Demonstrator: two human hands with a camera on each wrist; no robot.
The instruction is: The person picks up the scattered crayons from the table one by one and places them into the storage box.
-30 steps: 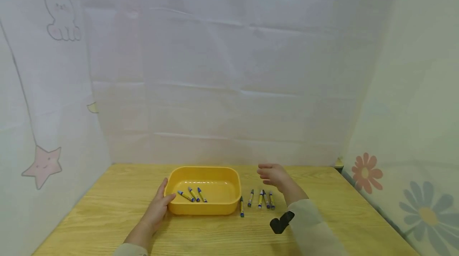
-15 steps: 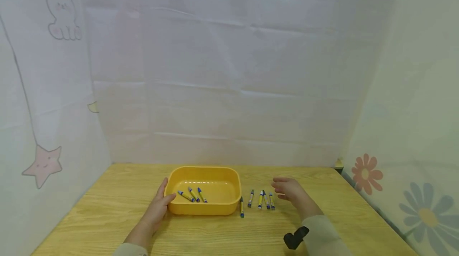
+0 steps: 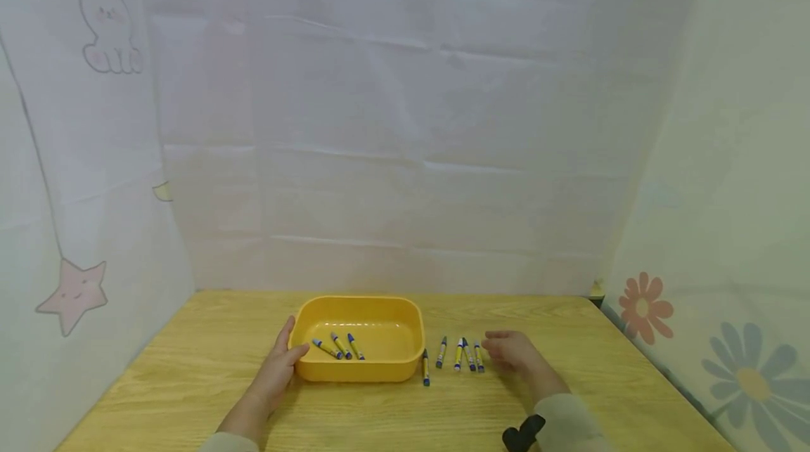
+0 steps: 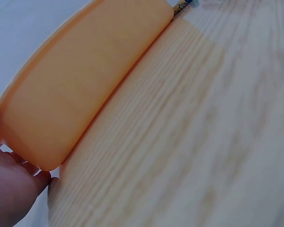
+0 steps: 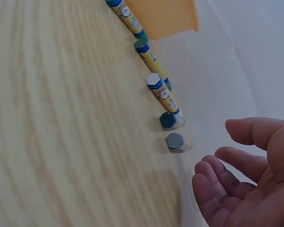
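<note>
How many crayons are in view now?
8. Three crayons lie in the tray; five are on the table: one by the tray's right wall, one next, three grouped nearest the right hand. The tray's near wall could hide more.

The head camera looks forward and down over the wooden table (image 3: 380, 417); the wrist cameras look from close, left along the yellow basin (image 3: 361, 372), right across the crayons (image 5: 151, 62); all three share the basin.

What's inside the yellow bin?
Three crayons lie in the yellow bin, toward its left. The near wall hides the area right behind it; anything there cannot be seen.
</note>
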